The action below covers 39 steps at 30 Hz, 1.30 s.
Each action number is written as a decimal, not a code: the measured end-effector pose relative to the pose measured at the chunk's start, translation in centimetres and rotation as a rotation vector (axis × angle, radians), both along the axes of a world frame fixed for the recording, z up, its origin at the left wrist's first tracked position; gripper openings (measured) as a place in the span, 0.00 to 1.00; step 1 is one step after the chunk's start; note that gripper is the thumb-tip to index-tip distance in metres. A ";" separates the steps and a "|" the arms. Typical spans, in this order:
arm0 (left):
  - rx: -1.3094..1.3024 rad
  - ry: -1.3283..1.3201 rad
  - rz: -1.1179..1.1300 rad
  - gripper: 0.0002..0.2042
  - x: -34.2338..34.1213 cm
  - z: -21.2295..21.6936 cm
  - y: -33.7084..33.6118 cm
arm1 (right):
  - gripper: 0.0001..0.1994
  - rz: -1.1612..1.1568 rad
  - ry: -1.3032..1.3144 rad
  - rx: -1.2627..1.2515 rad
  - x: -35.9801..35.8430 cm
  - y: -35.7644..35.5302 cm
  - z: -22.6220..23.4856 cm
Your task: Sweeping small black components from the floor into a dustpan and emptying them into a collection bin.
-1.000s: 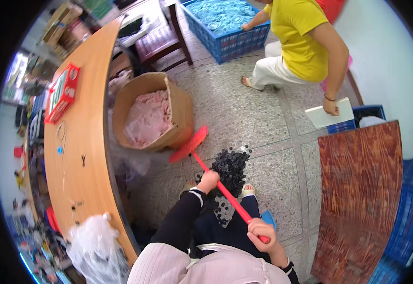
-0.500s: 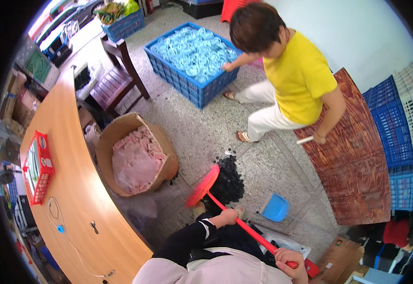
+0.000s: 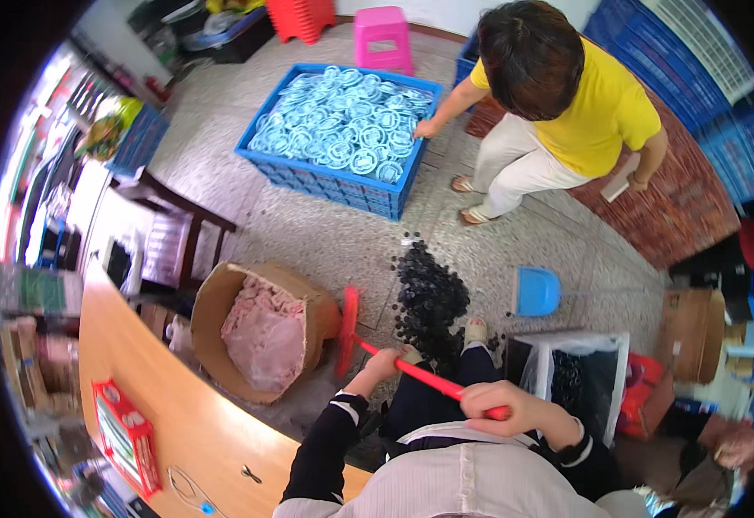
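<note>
Red broom [image 3: 348, 321] at frame centre, handle clenched by left hand [image 3: 387, 361] and right hand [image 3: 486, 406]; keep head flat, draw short strokes toward black pieces [image 3: 429, 298], centre right

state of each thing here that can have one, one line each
red plastic broom: gripped in both hands, head down on the floor
left hand: closed on the lower handle
right hand: closed on the upper handle
pile of small black parts: heaped loose on the floor
brown cardboard box: open, pink contents
blue plastic crate: full of light blue rings
blue dustpan: lying unused
</note>
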State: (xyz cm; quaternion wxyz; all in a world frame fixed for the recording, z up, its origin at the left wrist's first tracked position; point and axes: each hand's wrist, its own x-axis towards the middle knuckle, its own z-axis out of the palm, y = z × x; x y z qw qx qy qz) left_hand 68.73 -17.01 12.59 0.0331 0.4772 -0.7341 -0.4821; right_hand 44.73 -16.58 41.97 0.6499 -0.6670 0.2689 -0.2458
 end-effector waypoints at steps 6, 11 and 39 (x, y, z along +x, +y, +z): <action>0.056 0.041 0.085 0.05 1.4 -5.6 3.1 | 0.13 0.008 -0.018 -0.032 0.9 1.9 -1.5; 0.065 0.088 -0.006 0.07 0.6 -5.5 1.8 | 0.14 -0.150 -0.013 -0.014 0.6 2.2 -2.3; 0.097 0.021 -0.010 0.03 -0.7 -4.8 1.6 | 0.14 -0.204 -0.099 -0.044 -1.4 2.7 -4.0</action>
